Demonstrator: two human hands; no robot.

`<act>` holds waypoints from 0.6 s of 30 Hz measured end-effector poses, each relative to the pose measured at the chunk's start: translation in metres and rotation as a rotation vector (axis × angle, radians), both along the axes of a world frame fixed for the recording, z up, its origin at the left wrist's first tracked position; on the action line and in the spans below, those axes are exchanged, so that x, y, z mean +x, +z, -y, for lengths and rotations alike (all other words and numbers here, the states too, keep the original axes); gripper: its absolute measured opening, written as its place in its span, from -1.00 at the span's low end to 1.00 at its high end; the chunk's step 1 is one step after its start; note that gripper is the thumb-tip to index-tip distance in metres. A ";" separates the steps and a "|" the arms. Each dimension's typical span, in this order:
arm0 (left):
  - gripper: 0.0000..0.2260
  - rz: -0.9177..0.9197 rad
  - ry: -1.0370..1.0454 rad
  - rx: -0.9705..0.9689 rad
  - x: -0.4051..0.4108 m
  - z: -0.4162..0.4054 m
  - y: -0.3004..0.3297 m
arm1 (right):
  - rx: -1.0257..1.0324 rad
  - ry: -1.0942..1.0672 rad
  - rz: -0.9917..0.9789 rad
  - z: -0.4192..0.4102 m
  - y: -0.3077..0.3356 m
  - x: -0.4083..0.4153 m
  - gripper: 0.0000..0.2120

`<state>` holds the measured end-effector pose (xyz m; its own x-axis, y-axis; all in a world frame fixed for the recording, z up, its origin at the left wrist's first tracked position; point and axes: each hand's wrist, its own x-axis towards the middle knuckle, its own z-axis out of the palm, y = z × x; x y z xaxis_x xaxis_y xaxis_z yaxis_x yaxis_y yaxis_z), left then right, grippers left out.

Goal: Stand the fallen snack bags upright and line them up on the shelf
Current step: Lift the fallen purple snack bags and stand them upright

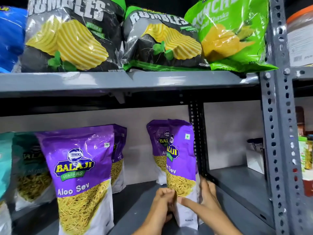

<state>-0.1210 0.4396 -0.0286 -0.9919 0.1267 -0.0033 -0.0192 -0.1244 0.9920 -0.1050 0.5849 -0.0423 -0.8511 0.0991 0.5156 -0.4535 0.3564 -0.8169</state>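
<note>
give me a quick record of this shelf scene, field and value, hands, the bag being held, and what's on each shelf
left hand: gripping the held bag's lower left edge
right hand: on its lower right side
held bag: purple Aloo Sev, upright, turned edge-on
lower shelf: more purple Aloo Sev bags, teal bags at left
upper shelf: black Rumbles bags, green bag, blue bag

two grey metal shelves. on the top shelf (pixel 128 82): a blue bag (pixel 10 38) at the far left, two black chip bags (pixel 71 39) (pixel 160 41) leaning back, then a green chip bag (pixel 232 34) poking over the edge. on the lower shelf (pixel 140 200): teal bags (pixel 32 170) at the left, purple aloo sev bags standing up, one big in front (pixel 81 175), one behind it (pixel 118 158), two more (pixel 182 167) (pixel 157 146) near the dark post (pixel 198 138).
</note>
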 end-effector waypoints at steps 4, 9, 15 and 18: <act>-0.70 -0.077 0.113 0.105 -0.003 0.006 -0.003 | -0.291 0.242 0.112 -0.019 -0.003 -0.014 -0.05; -0.29 -0.191 0.197 0.121 -0.015 0.021 -0.002 | -0.273 0.283 0.156 -0.035 -0.011 -0.025 -0.36; -0.18 -0.192 -0.048 -0.005 -0.029 0.030 -0.013 | -0.139 0.104 0.176 -0.036 -0.013 -0.028 -0.86; -0.03 -0.255 0.055 -0.087 -0.034 0.026 -0.022 | -0.080 0.043 0.180 -0.036 -0.012 -0.030 -0.87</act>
